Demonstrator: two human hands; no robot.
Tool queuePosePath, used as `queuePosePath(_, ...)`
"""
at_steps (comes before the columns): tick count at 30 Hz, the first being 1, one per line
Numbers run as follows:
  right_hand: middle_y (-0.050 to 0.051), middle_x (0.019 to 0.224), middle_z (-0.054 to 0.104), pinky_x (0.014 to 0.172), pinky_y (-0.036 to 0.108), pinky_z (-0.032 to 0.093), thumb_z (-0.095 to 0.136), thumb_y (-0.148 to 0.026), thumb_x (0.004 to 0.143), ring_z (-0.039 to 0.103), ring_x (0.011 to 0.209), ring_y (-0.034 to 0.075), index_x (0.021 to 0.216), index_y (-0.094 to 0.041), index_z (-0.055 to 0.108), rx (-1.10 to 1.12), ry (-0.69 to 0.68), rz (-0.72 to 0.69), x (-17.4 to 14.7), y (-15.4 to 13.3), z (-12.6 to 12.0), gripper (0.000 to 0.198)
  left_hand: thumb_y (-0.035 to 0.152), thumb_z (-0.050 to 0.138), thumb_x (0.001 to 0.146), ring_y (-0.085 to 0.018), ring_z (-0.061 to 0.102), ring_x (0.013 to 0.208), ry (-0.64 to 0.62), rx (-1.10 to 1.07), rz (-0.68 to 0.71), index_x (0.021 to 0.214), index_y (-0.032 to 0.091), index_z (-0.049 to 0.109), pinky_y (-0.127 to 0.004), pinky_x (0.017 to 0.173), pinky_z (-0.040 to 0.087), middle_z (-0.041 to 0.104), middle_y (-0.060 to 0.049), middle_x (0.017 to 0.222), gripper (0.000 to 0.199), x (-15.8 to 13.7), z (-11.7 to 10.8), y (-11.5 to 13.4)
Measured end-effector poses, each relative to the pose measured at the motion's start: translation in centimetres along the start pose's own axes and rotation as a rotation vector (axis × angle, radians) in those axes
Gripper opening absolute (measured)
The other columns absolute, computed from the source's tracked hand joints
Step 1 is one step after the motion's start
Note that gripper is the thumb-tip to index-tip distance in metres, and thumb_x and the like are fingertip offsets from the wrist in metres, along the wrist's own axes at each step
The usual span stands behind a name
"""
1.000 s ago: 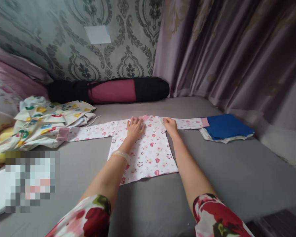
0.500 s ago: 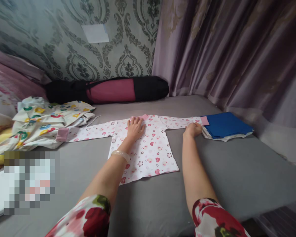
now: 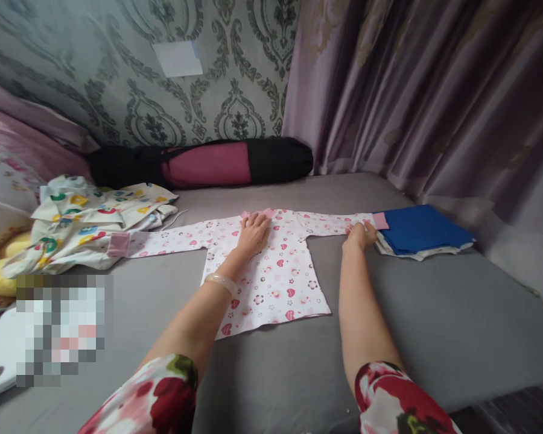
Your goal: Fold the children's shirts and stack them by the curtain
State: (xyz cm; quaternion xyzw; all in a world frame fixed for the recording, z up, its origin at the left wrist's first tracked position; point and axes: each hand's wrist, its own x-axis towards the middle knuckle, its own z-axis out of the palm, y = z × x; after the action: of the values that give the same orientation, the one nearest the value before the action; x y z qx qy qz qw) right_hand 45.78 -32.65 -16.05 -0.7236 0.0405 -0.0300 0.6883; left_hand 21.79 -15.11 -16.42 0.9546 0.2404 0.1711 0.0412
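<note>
A small white long-sleeved shirt (image 3: 276, 283) with red hearts, flowers and pink cuffs lies spread flat on the grey bed, both sleeves stretched out sideways. My left hand (image 3: 254, 234) rests palm down on its chest just below the pink collar, fingers extended. At the right sleeve, near the cuff, my right hand (image 3: 361, 235) has its fingers curled on the fabric at the lower edge; the fingertips are partly hidden. The right cuff overlaps a folded blue cloth (image 3: 425, 229) lying on white fabric. The left cuff reaches onto a patterned garment pile (image 3: 76, 229).
A black and maroon long bag (image 3: 208, 164) lies along the wall at the back. To the left are yellow items (image 3: 0, 271) and a white object (image 3: 13, 346) partly pixelated. Purple curtains (image 3: 389, 90) hang at the right. The grey bed sheet (image 3: 457, 319) extends around the shirt.
My right hand has shifted slightly at the sleeve, with its fingers turned a little more outward. My left hand stays on the chest. The whole view has moved slightly.
</note>
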Motion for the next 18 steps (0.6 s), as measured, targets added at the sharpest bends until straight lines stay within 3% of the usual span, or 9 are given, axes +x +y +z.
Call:
queuePosePath(3,-0.001,0.085,0.057,0.061,0.022,0.056,0.042,-0.013,0.078,0.063,0.071,0.01,0.127,-0.013,0.045,0.124,0.08,0.121,0.1,-0.2,0.6,0.049,0.015,0.033,0.091,-0.02,0.039,0.136,-0.093,-0.093,0.131,0.135,0.023,0.05,-0.041,0.114,0.028,0.051,-0.007,0.143,0.048,0.7,0.2,-0.1)
queuePosePath(7,-0.005,0.075,0.054,0.058,0.017,0.054,0.048,-0.013,0.077,0.062,0.063,0.007,0.129,-0.014,0.045,0.243,0.071,0.197,0.1,-0.8,1.1,0.052,0.006,0.033,0.084,-0.015,0.041,0.136,-0.169,-0.237,0.2,0.138,0.02,0.048,-0.032,0.112,0.034,0.049,-0.006,0.145,0.057,1.9,0.8,1.1)
queuePosePath(10,-0.006,0.076,0.054,0.057,0.016,0.054,0.054,-0.015,0.076,0.061,0.061,0.006,0.126,-0.017,0.049,0.375,0.032,0.253,0.2,-1.4,0.9,0.05,0.017,0.031,0.091,-0.016,0.041,0.135,-0.159,-0.296,0.174,0.136,0.021,0.049,-0.033,0.114,0.031,0.051,-0.006,0.143,0.049,3.1,1.6,2.9)
queuePosePath(14,-0.005,0.082,0.054,0.057,0.017,0.054,0.051,-0.014,0.075,0.06,0.059,0.005,0.122,-0.02,0.05,0.547,-0.027,0.326,0.2,-2.0,0.4,0.047,0.04,0.033,0.095,-0.024,0.032,0.14,-0.217,-0.288,0.025,0.136,0.026,0.047,-0.05,0.117,0.02,0.045,-0.003,0.148,0.045,4.7,2.7,5.5)
queuePosePath(18,-0.001,0.092,0.055,0.058,0.019,0.054,0.051,-0.022,0.077,0.062,0.065,0.007,0.117,-0.022,0.052,0.608,-0.065,0.279,0.1,-2.6,0.1,0.041,0.052,0.033,0.094,-0.026,0.027,0.142,-0.24,-0.221,-0.051,0.136,0.029,0.045,-0.054,0.115,0.016,0.039,-0.004,0.151,0.05,5.6,3.0,7.0)
